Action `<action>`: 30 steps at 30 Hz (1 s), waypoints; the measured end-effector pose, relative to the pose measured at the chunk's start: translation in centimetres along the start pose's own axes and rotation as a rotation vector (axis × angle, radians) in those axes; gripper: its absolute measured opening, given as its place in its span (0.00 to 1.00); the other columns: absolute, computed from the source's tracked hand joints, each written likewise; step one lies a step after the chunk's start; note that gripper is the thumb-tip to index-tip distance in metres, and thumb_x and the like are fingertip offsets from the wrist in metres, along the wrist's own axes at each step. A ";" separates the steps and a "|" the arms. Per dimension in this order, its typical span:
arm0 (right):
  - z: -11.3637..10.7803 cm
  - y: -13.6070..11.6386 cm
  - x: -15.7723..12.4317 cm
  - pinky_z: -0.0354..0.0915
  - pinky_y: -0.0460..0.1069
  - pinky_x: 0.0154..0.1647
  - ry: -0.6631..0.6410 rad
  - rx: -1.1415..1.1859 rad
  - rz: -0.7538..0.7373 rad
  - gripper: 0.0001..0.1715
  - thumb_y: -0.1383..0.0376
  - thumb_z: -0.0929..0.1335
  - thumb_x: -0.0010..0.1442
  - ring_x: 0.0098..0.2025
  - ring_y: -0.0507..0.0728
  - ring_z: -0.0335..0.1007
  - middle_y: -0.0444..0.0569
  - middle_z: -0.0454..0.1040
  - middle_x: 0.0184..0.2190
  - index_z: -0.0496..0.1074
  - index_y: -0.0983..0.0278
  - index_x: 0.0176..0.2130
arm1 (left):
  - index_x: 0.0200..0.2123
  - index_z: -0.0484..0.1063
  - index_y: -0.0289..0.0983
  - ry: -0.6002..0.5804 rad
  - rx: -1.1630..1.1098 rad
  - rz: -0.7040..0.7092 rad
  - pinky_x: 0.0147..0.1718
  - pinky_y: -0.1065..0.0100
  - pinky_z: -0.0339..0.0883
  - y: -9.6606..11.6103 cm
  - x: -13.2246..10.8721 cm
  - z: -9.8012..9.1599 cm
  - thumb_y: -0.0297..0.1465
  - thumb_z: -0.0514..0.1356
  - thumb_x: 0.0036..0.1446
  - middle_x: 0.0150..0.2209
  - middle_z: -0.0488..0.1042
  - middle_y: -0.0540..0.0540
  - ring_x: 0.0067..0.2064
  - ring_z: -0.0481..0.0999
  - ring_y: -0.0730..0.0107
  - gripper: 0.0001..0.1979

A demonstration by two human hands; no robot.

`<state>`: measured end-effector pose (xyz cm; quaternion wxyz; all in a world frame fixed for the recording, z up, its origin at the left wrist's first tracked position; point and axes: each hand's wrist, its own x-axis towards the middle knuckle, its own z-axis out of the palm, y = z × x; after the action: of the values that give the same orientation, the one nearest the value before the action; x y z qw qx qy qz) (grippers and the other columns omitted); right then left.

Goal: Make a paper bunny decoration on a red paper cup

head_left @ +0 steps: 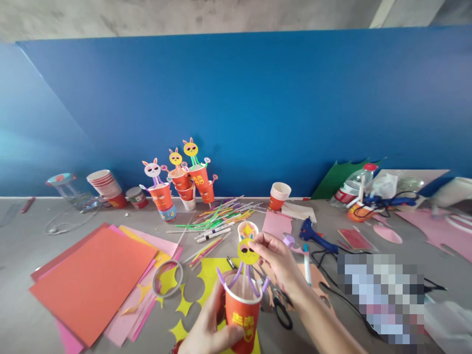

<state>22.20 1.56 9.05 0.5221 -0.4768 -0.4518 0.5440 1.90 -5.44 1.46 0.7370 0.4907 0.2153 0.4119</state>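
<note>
Blue paneling (239, 98) backs the gray table (18, 260), where your left hand (212, 324) clasps the red cup (236, 304) and your right hand (276, 260) pinches the yellow face (248, 253) above it. Face and purple straws (220, 277) look fitted; their tips apparently lack discs (215, 177) like those on figures (199, 174) beyond the cup, leftward.

A person's left hand (214, 319) is gripping a red paper cup (238, 306) while the right hand (278, 258) is pinching a yellow paper face (246, 255) above its rim

Yellow characters (242, 320), not surely legible
They mark the front red cup (245, 306) and an upper stacked cup (199, 177) behind it to the left.
</note>
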 end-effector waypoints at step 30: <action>0.2 0.8 -0.4 0.55 0.45 0.26 0.035 -0.353 -0.275 0.16 0.54 0.72 0.59 0.26 0.50 0.57 0.39 0.61 0.25 0.65 0.62 0.33 | 0.69 0.55 0.41 0.017 -0.041 -0.027 0.67 0.47 0.47 0.7 0.0 0.3 0.39 0.69 0.53 0.69 0.57 0.37 0.69 0.54 0.40 0.44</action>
<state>21.87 1.09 8.29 0.5075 -0.5041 -0.5916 0.3720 1.82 -5.46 2.21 0.7506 0.4692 0.2196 0.4103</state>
